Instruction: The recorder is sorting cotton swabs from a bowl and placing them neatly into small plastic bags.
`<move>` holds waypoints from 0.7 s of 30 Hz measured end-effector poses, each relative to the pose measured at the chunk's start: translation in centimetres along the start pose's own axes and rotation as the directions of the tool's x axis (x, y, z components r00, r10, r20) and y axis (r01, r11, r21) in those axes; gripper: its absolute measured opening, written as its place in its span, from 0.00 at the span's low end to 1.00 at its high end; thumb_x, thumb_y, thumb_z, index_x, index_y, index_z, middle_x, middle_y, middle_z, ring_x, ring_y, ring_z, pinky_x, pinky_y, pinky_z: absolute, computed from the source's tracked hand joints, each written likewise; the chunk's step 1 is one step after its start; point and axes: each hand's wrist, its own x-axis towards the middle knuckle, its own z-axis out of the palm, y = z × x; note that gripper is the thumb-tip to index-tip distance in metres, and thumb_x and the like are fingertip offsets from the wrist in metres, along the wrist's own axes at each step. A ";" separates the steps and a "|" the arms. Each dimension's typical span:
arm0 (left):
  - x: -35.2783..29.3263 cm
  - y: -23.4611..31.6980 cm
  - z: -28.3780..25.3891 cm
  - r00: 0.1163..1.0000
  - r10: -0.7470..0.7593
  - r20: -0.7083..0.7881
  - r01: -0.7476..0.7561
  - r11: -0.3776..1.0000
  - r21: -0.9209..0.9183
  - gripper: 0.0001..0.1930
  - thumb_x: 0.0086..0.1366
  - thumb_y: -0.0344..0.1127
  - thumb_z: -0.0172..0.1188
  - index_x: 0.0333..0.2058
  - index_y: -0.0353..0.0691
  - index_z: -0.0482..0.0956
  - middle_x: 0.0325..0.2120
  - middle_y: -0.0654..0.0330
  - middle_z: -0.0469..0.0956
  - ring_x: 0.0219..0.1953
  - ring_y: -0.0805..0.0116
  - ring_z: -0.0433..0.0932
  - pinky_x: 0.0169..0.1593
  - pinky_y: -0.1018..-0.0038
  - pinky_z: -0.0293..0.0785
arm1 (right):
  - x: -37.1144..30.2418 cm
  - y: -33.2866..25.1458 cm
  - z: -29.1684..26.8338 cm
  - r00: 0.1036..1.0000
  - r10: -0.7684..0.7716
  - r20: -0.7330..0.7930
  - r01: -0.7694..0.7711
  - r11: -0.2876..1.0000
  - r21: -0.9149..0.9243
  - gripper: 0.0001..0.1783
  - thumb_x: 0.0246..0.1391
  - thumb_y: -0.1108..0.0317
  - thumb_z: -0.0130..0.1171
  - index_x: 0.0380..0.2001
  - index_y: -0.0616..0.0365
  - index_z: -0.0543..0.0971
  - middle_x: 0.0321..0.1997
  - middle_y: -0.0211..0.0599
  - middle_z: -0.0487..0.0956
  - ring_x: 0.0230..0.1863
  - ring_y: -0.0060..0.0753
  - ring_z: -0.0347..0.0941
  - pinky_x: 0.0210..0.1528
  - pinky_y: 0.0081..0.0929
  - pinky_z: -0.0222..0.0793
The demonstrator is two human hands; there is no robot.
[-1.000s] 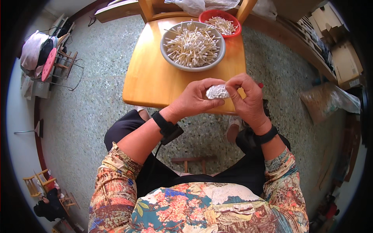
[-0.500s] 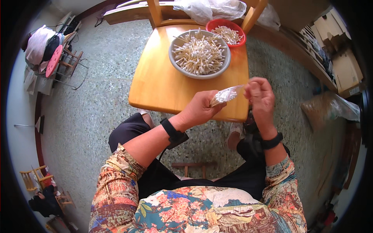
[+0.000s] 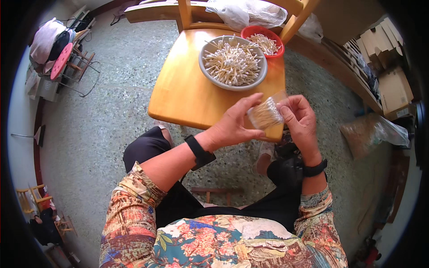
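A small clear plastic bag of cotton swabs is pinched at its right edge by my right hand, thumb in front. The white tips inside lie toward the upper right and the wooden sticks toward the lower left. My left hand is open at the bag's left side, thumb and fingers spread apart; whether it touches the plastic I cannot tell. Beyond my hands, a grey bowl heaped with loose cotton swabs stands on a wooden chair seat. A smaller red bowl with more swabs sits behind it to the right.
Crumpled white plastic bags lie behind the chair's backrest. At the right are cardboard boxes and a large filled clear sack on the speckled floor. A red round stool seat and piled cloth are at the far left.
My left hand has let go of the swab bag and opened. My right hand has taken hold of it, and the bag has turned, showing more of the sticks.
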 end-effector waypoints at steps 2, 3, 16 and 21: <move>0.2 -0.2 -1.0 0.994 -0.077 0.077 0.083 0.993 -0.082 0.41 0.54 0.31 0.70 0.64 0.36 0.58 0.57 0.53 0.68 0.58 0.65 0.69 0.59 0.68 0.68 | 0.4 -0.2 -0.5 0.998 0.045 0.041 -0.046 0.999 0.011 0.05 0.60 0.71 0.57 0.37 0.60 0.73 0.35 0.27 0.79 0.39 0.15 0.74 0.44 0.18 0.71; 0.4 -0.3 -1.3 0.977 -0.145 0.157 0.168 0.974 -0.150 0.43 0.55 0.32 0.70 0.65 0.35 0.55 0.58 0.54 0.65 0.59 0.67 0.67 0.60 0.68 0.66 | 0.6 -0.2 -0.8 0.993 0.084 0.083 -0.086 0.996 0.025 0.05 0.61 0.72 0.57 0.38 0.61 0.74 0.35 0.28 0.79 0.39 0.16 0.74 0.44 0.18 0.71; 1.0 0.2 -1.5 0.752 -0.361 0.551 0.628 0.645 -0.435 0.23 0.61 0.35 0.67 0.52 0.35 0.73 0.43 0.64 0.79 0.45 0.79 0.76 0.52 0.78 0.71 | 1.8 0.2 -0.5 0.987 0.155 0.045 -0.156 0.987 0.030 0.07 0.61 0.71 0.56 0.39 0.63 0.75 0.33 0.31 0.80 0.37 0.19 0.76 0.42 0.19 0.73; 1.3 -0.1 -0.7 0.777 -0.342 0.528 0.580 0.715 -0.391 0.21 0.61 0.35 0.66 0.51 0.36 0.74 0.43 0.64 0.80 0.45 0.77 0.77 0.52 0.76 0.72 | 1.7 0.9 -0.1 0.990 0.115 0.078 -0.119 0.992 0.045 0.07 0.61 0.71 0.57 0.39 0.63 0.75 0.33 0.31 0.80 0.37 0.18 0.77 0.42 0.18 0.74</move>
